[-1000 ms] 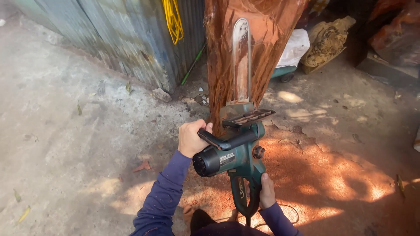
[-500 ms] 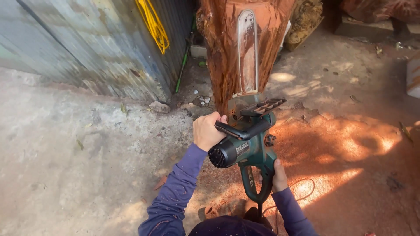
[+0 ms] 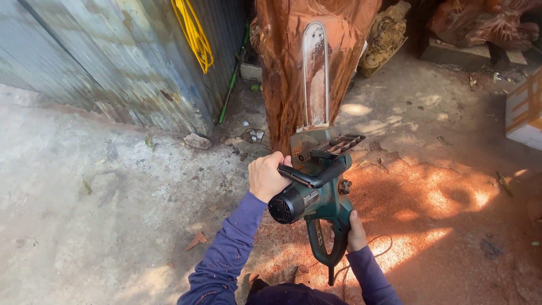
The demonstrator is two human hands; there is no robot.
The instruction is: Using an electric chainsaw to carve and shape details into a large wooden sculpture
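I hold a dark green electric chainsaw (image 3: 319, 195) in both hands. My left hand (image 3: 266, 176) is closed around its black front handle. Its rear grip is in my right hand (image 3: 355, 231). The saw's metal guide bar (image 3: 315, 76) points up and away from me and lies against the face of a tall reddish-brown wood trunk (image 3: 288, 62). Both of my arms wear purple sleeves speckled with sawdust.
Reddish sawdust (image 3: 418, 192) covers the ground right of the trunk. A corrugated metal wall (image 3: 113, 62) stands at left with a yellow cord (image 3: 195, 34) hanging on it. Carved wood pieces (image 3: 480, 22) lie at back right, a white box (image 3: 525, 110) at the right edge.
The view has shifted closer to the trunk and a little left. The saw bar has stayed against the wood, and both hands keep the same grips.
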